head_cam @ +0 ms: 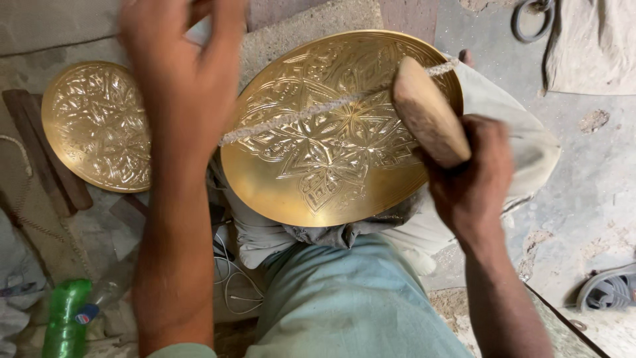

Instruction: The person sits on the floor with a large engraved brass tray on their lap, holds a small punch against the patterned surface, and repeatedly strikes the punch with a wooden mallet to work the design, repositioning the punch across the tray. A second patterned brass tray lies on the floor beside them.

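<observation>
- My right hand [474, 176] is closed round the lower end of a wooden mallet [429, 111], its rounded head lying over the right part of the engraved brass tray [324, 132].
- My left hand [182, 59] is raised above the tray's left edge, fingers loosely spread and holding nothing.
- The tray rests tilted on my lap, on pale cloth [523, 132], with a thin twisted cord [318, 109] stretched across its face.
- To work well, I judge the mallet head should meet the metal flat, and the free hand should steady the rim so the tray does not slide off my knee.
- Room is tight on the left: a second engraved brass tray [96, 126] lies just beside, near a green plastic bottle [64, 318].
- On the right, bare concrete floor [583, 205] leaves my elbow space; a sandal [609, 288] lies well apart.
</observation>
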